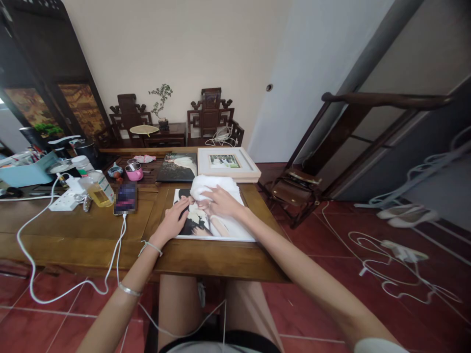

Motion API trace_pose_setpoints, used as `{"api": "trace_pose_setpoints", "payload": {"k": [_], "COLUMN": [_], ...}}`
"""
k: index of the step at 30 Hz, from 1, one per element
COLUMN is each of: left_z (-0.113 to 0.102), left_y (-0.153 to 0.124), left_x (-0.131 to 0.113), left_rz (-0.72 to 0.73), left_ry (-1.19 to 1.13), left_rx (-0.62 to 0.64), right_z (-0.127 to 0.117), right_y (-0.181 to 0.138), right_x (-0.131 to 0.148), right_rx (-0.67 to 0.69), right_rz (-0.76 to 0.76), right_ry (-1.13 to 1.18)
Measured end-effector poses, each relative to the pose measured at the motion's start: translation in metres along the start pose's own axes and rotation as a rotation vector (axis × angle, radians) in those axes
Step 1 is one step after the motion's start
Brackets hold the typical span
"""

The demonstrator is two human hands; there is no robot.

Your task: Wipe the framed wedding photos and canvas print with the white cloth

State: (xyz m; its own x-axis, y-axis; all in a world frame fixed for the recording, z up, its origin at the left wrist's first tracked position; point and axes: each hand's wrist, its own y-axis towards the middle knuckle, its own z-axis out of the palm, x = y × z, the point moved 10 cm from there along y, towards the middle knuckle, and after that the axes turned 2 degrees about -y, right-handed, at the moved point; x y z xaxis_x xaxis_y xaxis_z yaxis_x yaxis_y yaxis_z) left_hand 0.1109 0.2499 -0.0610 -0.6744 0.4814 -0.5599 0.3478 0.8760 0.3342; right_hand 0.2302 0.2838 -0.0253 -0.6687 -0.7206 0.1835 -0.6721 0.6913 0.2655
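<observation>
Flat on the wooden table lies a large photo print [195,221] with a white edge, showing people in black and white clothes. My left hand [177,217] rests on its left side, fingers stretched out and holding nothing. My right hand [222,202] holds a bunched white cloth [215,185] against the upper part of the print. Some of its fingers are hidden against the cloth. Just behind the print are a dark photo panel [179,166] and a white framed picture [228,165].
To the left stand a bottle of yellow liquid [100,189], a phone [125,198] on a white cable, a power strip [67,200], a pink cup [134,171] and a blue bin [27,169]. A wooden chair [294,191] stands right; cables [401,267] lie on the red floor.
</observation>
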Motion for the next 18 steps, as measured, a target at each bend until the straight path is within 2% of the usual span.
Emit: {"api": "trace_pose_setpoints", "payload": {"k": [8, 10, 13, 18], "left_z": [0.001, 0.001, 0.001, 0.000], "left_y": [0.000, 0.000, 0.000, 0.001], "left_x": [0.002, 0.000, -0.001, 0.002], "left_rz": [0.003, 0.015, 0.011, -0.002], "left_ry": [-0.002, -0.004, -0.002, -0.003], "left_rx": [-0.030, -0.025, -0.014, -0.026], "right_z": [-0.009, -0.012, -0.014, -0.005], "right_y": [-0.107, -0.123, -0.116, -0.048], "right_x": [0.093, 0.106, 0.094, 0.028], "right_rx": [0.109, 0.147, 0.154, 0.094], "right_rz": [-0.155, -0.179, -0.145, -0.016], "right_ry": [0.122, 0.160, 0.176, 0.137]}}
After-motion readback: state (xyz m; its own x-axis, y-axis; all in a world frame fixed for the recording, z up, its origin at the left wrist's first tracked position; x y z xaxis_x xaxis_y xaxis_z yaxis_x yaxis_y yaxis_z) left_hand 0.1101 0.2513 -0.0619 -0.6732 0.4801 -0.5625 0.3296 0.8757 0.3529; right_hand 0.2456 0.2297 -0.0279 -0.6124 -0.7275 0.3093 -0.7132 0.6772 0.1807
